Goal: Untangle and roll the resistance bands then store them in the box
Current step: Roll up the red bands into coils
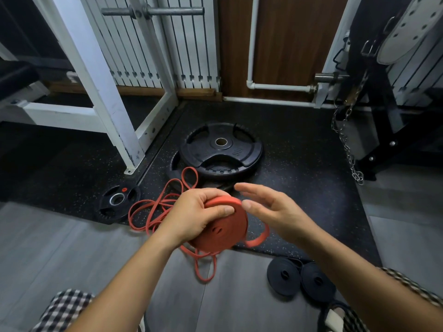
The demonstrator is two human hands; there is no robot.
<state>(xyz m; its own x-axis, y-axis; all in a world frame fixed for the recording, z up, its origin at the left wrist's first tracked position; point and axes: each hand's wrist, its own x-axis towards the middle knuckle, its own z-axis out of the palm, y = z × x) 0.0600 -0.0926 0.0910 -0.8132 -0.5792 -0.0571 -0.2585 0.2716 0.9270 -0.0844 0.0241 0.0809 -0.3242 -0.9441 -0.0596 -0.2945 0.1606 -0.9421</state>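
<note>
My left hand (194, 215) grips a thick roll of red resistance band (224, 230), thumb laid across its flat face. The band's loose end (257, 239) curls out at the roll's lower right. My right hand (271, 207) hovers just right of the roll with fingers straight and spread; its thumb tip is at the roll's rim. A thinner red band (155, 207) lies tangled in loops on the floor behind and below the roll. Two rolled black bands (300, 280) lie side by side on the floor at lower right. No box is in view.
Stacked black weight plates (220, 149) lie on the rubber mat (299, 164) ahead, a small plate (117, 202) to the left. A white rack frame (115, 111) stands at the left, a black machine with a hanging chain (345, 142) at the right.
</note>
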